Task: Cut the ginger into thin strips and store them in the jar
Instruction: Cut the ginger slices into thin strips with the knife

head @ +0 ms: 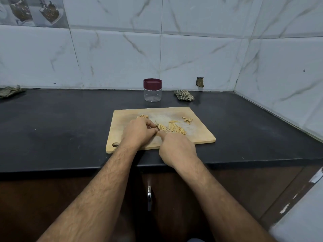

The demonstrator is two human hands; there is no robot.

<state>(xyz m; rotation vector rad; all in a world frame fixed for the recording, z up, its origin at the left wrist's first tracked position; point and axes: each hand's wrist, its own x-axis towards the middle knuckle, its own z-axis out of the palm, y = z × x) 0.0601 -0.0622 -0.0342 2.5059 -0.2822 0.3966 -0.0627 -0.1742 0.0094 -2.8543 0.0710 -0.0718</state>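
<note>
Resting on the wooden cutting board, the left hand curls its fingers, pinching a ginger piece against a small knife blade. The right hand, at its 4 o'clock, grips the knife. Ginger strips lie at 3 o'clock. The lidded jar stands on the table at the board's 12 o'clock.

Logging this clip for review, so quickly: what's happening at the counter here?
A person is slicing ginger on a wooden cutting board. The left hand pinches a small piece against the board while the right hand grips a knife, mostly hidden, just beside it. A pile of cut strips lies to the right of the blade, with an uncut chunk and some scraps further back. The jar stands behind the board, lid on and empty, so nothing is stored yet.
</note>
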